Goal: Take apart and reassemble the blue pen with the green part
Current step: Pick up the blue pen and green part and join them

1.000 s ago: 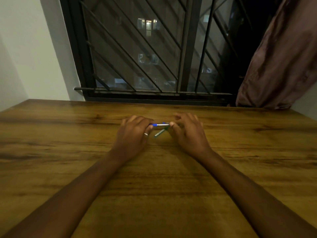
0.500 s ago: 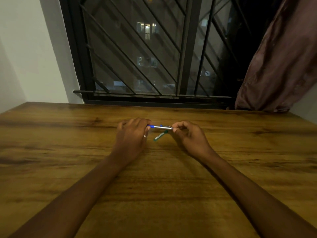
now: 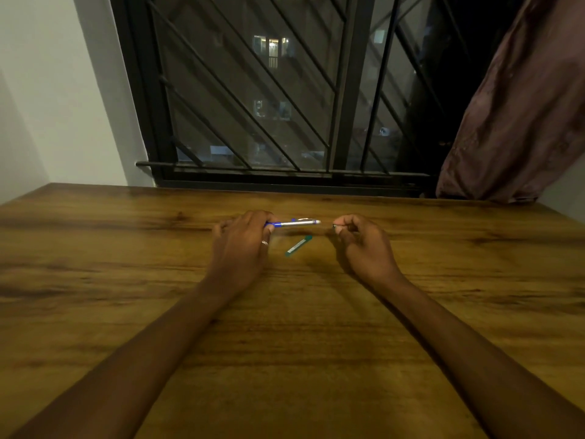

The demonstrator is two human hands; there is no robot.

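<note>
While the green part lies slantwise on the table, the left hand, just left of it, grips the blue pen by its blue end, fingers curled round it, so that the silvery barrel runs just beyond the green part without touching it. Right of the green part, the right hand is curled, thumb and forefinger pinching a tiny dark piece, too small to identify, a short gap from the pen's pale tip. A ring shows on the left hand; well behind the green part stand a barred window and a curtain.
</note>
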